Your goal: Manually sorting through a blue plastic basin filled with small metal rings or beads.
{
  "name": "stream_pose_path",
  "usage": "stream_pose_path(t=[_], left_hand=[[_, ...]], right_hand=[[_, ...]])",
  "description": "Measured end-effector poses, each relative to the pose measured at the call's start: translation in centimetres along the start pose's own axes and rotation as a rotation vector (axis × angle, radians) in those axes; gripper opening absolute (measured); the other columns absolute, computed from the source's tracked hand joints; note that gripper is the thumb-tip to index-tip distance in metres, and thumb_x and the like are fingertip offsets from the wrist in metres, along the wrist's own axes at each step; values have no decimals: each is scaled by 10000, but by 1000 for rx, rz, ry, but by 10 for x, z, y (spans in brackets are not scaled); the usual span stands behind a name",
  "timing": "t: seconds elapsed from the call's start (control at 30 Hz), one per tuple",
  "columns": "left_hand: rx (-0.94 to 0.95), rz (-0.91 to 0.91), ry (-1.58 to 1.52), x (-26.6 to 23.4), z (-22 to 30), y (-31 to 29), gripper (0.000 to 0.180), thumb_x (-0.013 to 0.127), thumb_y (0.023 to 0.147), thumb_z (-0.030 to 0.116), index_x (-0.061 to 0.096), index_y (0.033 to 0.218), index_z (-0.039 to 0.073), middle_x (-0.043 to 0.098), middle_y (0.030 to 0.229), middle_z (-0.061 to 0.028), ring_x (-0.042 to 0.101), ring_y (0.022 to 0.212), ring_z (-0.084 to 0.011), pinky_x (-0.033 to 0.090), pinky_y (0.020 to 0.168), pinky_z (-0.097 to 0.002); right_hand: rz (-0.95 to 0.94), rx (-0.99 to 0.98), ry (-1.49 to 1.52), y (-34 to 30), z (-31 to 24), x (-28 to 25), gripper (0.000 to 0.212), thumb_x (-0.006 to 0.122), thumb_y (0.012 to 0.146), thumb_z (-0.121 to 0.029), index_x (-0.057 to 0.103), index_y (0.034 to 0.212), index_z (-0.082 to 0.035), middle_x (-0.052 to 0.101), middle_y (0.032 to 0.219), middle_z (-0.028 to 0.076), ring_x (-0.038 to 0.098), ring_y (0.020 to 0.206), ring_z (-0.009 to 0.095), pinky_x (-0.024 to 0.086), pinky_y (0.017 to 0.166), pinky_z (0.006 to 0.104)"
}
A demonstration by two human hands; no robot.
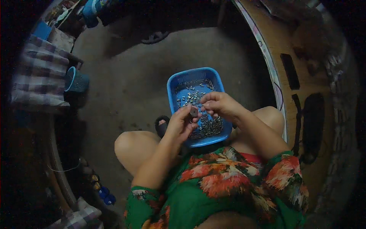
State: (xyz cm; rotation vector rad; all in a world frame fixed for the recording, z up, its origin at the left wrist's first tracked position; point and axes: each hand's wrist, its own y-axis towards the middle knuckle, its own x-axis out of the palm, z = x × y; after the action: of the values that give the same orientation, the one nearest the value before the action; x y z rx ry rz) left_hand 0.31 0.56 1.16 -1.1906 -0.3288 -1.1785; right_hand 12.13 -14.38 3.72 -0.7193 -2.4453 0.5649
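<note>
A blue plastic basket [172, 91] rests between my knees, with many small shiny metal pieces [207, 127] scattered over its bottom, thickest at the near side. Above it, my left hand [183, 121] grips a small dark, roundish piece [194, 112] with what looks like a hole in its middle. My right hand [218, 104] is close beside it, thumb and forefinger pinched together near that piece. Whatever lies between those fingertips is too small to make out. Both hands partly cover the basket's contents.
Along the right runs a wooden surface [291, 126] with a patterned edge and dark objects on it. A light-blue bin [78, 81] stands at the left beside a checkered cloth [40, 76]. A dark ring-shaped object [155, 37] lies on the concrete floor [126, 82] farther off.
</note>
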Motion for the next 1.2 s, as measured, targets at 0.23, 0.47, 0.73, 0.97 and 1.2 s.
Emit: stream_pose_path(t=[0.23,0.47,0.73,0.97,1.2], left_hand=[[44,44,27,6,4,-1,236,466,863,275,501,906,45,560,744,-79,482,587,-111,399,479,-214],[30,72,26,8,2,4,227,468,864,276,505,895,54,570,746,-78,497,581,-103,416,480,-212],[23,39,19,8,-1,8,247,477,859,306,525,865,64,567,725,-52,502,571,-90,412,464,-200],[36,57,22,8,-2,8,253,476,859,308,532,862,61,551,717,-28,503,570,-90,415,461,-204],[23,6,67,11,0,2,226,505,845,286,536,870,63,548,714,-19,499,559,-78,423,460,-186]], right_hand=[[16,54,47,9,6,-4,195,572,778,-128,521,939,-29,556,743,25,457,559,65,357,467,181],[133,-37,-186,14,7,4,166,619,755,-184,586,857,-58,551,699,-9,454,553,55,349,469,187],[73,-118,-204,11,4,7,155,618,753,-123,581,862,-20,597,781,47,559,686,107,440,605,220],[28,-173,-133,14,14,6,143,627,741,-106,575,856,-38,600,780,32,567,733,101,414,590,192],[-21,-9,-182,8,0,8,191,666,704,-158,520,810,-93,549,741,-7,505,666,77,350,510,192]])
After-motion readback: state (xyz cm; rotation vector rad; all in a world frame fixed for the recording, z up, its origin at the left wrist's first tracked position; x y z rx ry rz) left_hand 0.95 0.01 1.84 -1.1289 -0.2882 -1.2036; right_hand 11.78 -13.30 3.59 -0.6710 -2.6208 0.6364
